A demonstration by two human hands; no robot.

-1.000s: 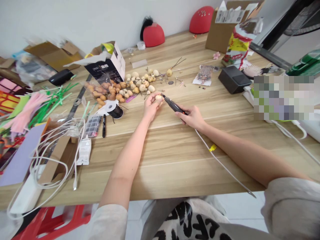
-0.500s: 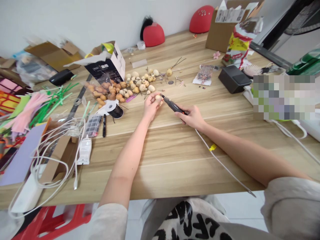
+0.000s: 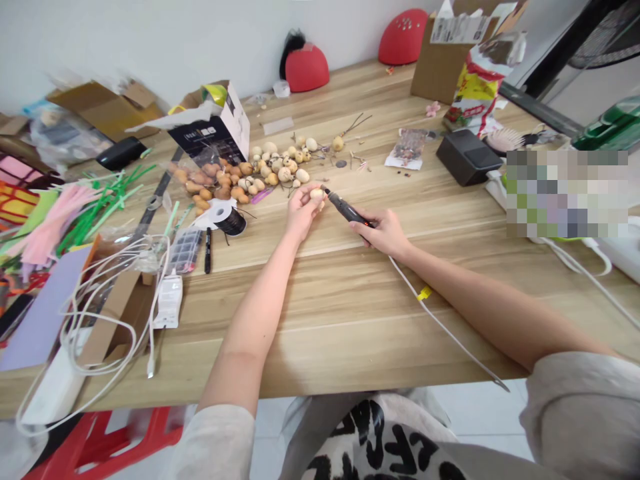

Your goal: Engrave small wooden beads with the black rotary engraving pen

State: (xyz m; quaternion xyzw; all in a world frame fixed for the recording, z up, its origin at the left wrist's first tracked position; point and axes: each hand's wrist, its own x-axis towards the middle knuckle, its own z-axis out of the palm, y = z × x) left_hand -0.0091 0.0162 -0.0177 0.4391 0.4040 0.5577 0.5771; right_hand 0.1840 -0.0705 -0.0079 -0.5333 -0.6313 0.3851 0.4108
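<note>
My left hand (image 3: pixel 303 208) pinches a small pale gourd (image 3: pixel 317 195) between thumb and fingers, above the wooden table. Wrapped in my right hand (image 3: pixel 384 232) is a dark pen-shaped rotary tool (image 3: pixel 346 209) with small red lights on its body. Its tip points left and meets or nearly meets the gourd's side; the exact contact is too small to make out. A white cable (image 3: pixel 440 324) with a yellow tag trails from the tool toward the front edge. Just beyond my left hand lies a pile of small pale gourds (image 3: pixel 285 167), beside brown ones (image 3: pixel 220 177) partly in a clear bag.
Left of my arm are a spool of black cord (image 3: pixel 231 220), a black marker (image 3: pixel 208 251), a compartment box (image 3: pixel 185 250) and tangled white cables (image 3: pixel 120 320). A black box (image 3: pixel 468 157) and a small bag of bits (image 3: pixel 406 149) sit at the right. Red domes (image 3: pixel 307 69) stand behind.
Both hands hold nearly the same pose. The tool and gourd have barely shifted against each other, and the view has moved very slightly.
</note>
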